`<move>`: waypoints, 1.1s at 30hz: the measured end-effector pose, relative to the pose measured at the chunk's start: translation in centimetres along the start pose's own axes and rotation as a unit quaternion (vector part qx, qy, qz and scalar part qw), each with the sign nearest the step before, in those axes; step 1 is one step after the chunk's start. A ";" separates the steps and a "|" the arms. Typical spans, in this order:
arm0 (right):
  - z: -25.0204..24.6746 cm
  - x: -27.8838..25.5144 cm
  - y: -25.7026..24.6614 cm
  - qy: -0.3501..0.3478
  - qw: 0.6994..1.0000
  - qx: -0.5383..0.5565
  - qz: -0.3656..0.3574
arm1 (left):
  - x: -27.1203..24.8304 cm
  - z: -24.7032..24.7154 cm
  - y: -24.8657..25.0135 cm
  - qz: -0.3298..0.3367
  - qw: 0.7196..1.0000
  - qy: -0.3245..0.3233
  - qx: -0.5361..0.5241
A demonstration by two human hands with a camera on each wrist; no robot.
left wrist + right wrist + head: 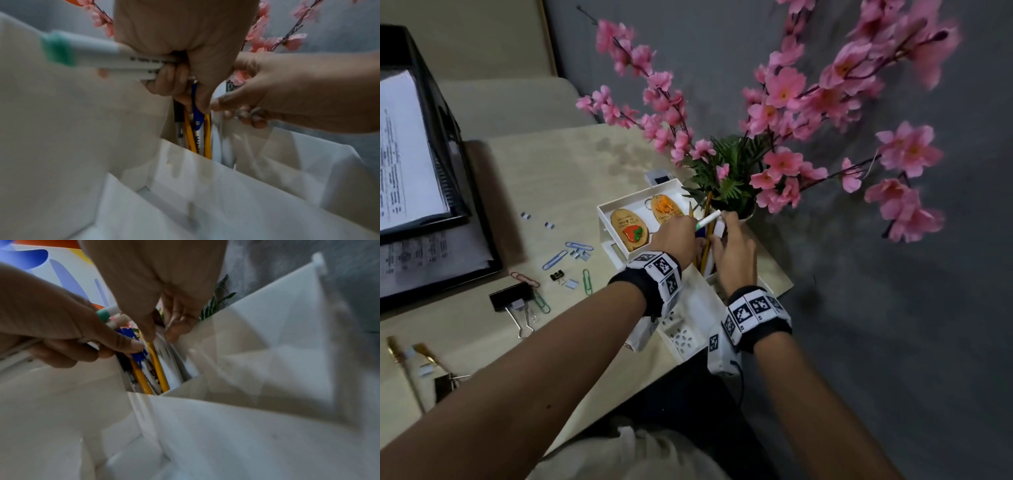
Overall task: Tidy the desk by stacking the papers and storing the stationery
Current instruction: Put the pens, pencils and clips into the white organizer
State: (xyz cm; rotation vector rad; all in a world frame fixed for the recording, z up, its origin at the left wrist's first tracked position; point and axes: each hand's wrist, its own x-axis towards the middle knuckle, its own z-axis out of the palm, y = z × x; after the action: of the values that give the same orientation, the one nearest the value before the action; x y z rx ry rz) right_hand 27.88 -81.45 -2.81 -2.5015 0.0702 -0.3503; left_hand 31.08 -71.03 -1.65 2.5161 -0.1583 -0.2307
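My left hand grips a bundle of white markers, one with a green cap, and its thumb presses a blue pen cap. It hovers over the pen slot of a white desk organizer, where yellow pencils and pens stand. Close on the right, my right hand pinches a blurred white item at the slot's rim. Printed papers lie in a black tray at the far left.
Coloured paper clips, a large black binder clip, a small one and staple strips are scattered left of the organizer. Two wooden keychains lie in its shallow tray. Pink blossom branches overhang it. Brushes lie near left.
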 end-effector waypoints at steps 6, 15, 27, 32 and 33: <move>-2.0 1.3 -0.5 0.017 0.994 0.061 0.085 | -0.4 1.0 -0.3 0.004 1.000 0.017 0.009; -2.6 2.7 -2.7 -0.005 0.864 0.443 0.237 | -1.3 1.1 -0.9 0.110 0.984 0.028 -0.138; -4.1 2.2 -1.6 0.133 0.979 0.148 0.049 | -0.3 -0.9 0.0 0.083 0.972 0.119 -0.186; -2.1 1.9 -0.2 0.069 0.991 0.108 0.045 | -0.1 -0.7 1.0 0.110 0.960 0.125 -0.223; -1.9 1.9 0.1 0.061 0.992 0.102 0.049 | -0.3 -0.5 1.0 0.109 0.966 0.115 -0.204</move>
State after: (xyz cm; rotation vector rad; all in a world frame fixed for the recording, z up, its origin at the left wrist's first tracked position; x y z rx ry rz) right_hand 29.27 -82.87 -0.97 -2.2635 0.1952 -0.4464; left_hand 30.84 -71.52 -0.62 2.0762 -0.2632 0.1110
